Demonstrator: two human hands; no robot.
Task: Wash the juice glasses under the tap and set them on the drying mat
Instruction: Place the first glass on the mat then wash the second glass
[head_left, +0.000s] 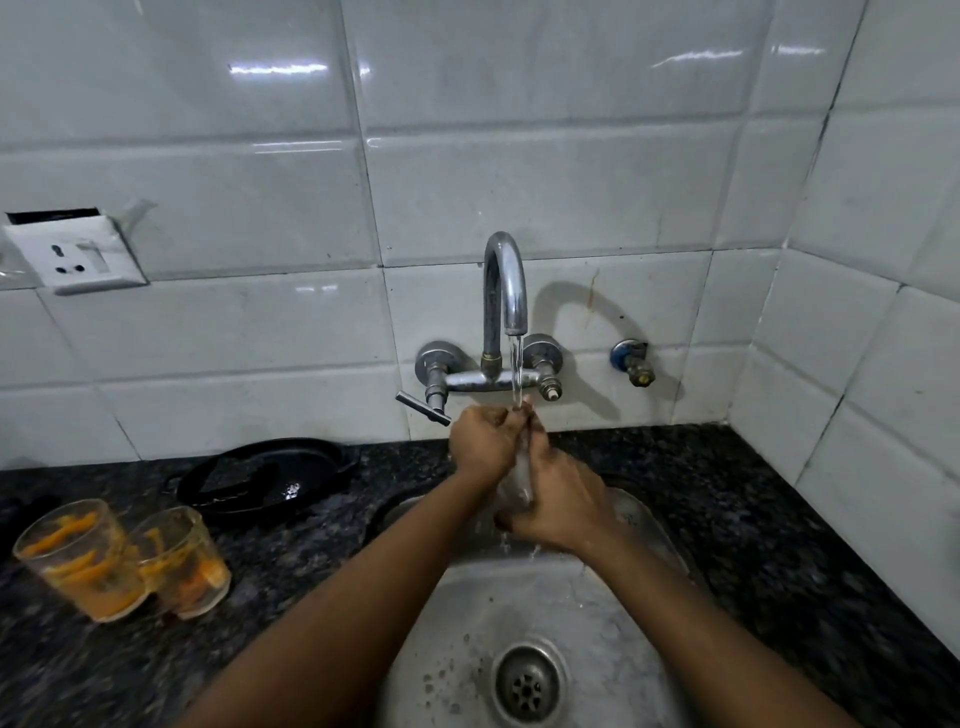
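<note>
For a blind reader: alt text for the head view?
Both hands, left hand and right hand, hold a clear glass under the running tap above a steel sink. Two juice-stained glasses wait on the left counter.

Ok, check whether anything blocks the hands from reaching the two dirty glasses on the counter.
Nothing visible blocks them. The two dirty glasses stand in the open on the counter, left of the sink; both hands hold a glass under the tap.
</note>
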